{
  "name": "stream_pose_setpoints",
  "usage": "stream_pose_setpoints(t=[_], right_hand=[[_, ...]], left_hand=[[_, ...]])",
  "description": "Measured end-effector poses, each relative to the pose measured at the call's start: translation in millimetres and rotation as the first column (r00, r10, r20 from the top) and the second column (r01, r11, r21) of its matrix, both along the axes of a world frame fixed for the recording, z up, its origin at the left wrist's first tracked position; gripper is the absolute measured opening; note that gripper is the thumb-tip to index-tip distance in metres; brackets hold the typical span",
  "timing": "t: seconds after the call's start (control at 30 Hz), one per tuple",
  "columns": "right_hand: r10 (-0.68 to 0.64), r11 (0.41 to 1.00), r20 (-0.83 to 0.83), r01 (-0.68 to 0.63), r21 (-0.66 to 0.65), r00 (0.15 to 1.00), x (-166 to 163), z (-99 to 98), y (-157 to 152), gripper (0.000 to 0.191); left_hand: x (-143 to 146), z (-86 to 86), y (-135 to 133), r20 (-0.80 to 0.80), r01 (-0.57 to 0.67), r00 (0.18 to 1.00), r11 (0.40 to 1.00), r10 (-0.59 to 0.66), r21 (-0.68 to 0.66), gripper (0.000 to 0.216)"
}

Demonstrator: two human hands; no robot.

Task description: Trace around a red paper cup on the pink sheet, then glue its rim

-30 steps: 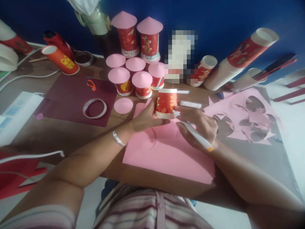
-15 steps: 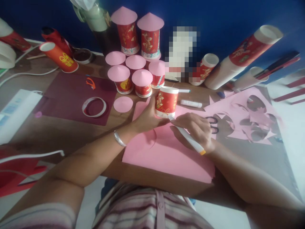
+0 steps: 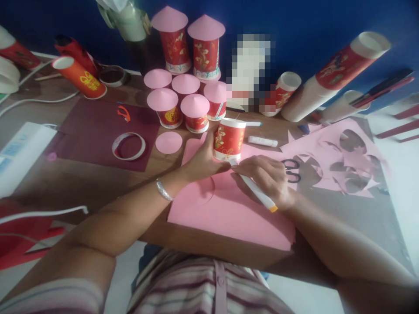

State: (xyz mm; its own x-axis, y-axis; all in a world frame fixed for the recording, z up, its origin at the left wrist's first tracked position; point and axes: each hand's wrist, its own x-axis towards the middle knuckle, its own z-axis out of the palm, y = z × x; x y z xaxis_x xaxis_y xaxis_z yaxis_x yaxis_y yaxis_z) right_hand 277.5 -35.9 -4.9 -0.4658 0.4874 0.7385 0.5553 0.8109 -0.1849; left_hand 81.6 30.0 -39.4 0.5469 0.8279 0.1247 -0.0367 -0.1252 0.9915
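My left hand [image 3: 201, 159] grips a red paper cup [image 3: 228, 139] standing upside down on a pink paper sheet [image 3: 229, 209]. My right hand [image 3: 266, 179] is closed on a white marker [image 3: 254, 190] whose tip touches the paper at the cup's rim. A faint drawn circle shows on the pink sheet just left of the cup. Black scissors [image 3: 291, 170] lie beside my right hand.
Several red cups with pink cone lids [image 3: 183, 100] stand behind. A pink paper disc [image 3: 169, 142], a tape ring [image 3: 128, 146] on a maroon sheet [image 3: 98, 135], a white glue stick [image 3: 262, 141], cut pink scraps [image 3: 343, 161] and cup stacks [image 3: 330, 78] lie around.
My right hand has slid the marker tip leftward along the cup's base toward the front. The cup and my left hand stay in place. The scissors have come into sight.
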Motion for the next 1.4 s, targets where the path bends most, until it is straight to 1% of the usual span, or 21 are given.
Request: stream_pose_setpoints(t=[0.27, 0.47, 0.63, 0.8, 0.93, 1.07, 1.17, 1.3, 1.4], right_hand=[[-0.028, 1.000, 0.011, 0.028, 0.006, 1.000, 0, -1.3, 1, 0.022], [-0.008, 1.000, -0.023, 0.007, -0.028, 1.000, 0, -0.8, 1, 0.020], [-0.009, 0.998, -0.037, 0.007, -0.063, 0.999, 0, -0.7, 0, 0.019], [-0.005, 0.996, -0.033, 0.002, -0.089, 0.999, 0, 0.6, -2, 0.017], [0.002, 0.994, -0.027, -0.005, -0.110, 1.000, 1, 4.6, -2, 0.016], [-0.026, 0.984, -0.041, 0.018, -0.176, 0.999, 0, 9.1, -3, 0.010], [-0.048, 0.972, -0.056, 0.034, -0.235, 0.997, 0, 12.4, -3, 0.006], [-0.081, 0.947, -0.051, 0.061, -0.314, 0.995, 0, 16.4, -4, 0.009], [-0.096, 0.924, -0.052, 0.069, -0.377, 0.994, 1, 20.1, -4, 0.010]], left_hand=[[1, 2.3, 1, 0.045, -0.028, 0.999, 1.000, 0.027, 0.011, 0.109], [2, 3.7, 0, -0.018, -0.028, 0.999, 0.997, 0.029, 0.066, 0.111], [2, 3.1, 0, -0.004, -0.038, 0.999, 0.998, 0.039, 0.052, 0.107], [1, 3.2, 1, 0.009, -0.022, 1.000, 0.999, 0.022, 0.042, 0.111], [1, 2.4, 1, -0.015, -0.014, 1.000, 0.999, 0.014, 0.043, 0.113], [0, -2.0, 2, 0.002, 0.008, 1.000, 0.996, -0.009, 0.083, 0.108], [0, -4.8, 2, 0.015, 0.036, 0.999, 0.996, -0.038, 0.083, 0.116], [-1, -5.3, 3, -0.028, 0.037, 0.999, 0.994, -0.034, 0.098, 0.126], [-1, -4.8, 3, -0.045, 0.042, 0.998, 0.990, -0.036, 0.131, 0.127]])
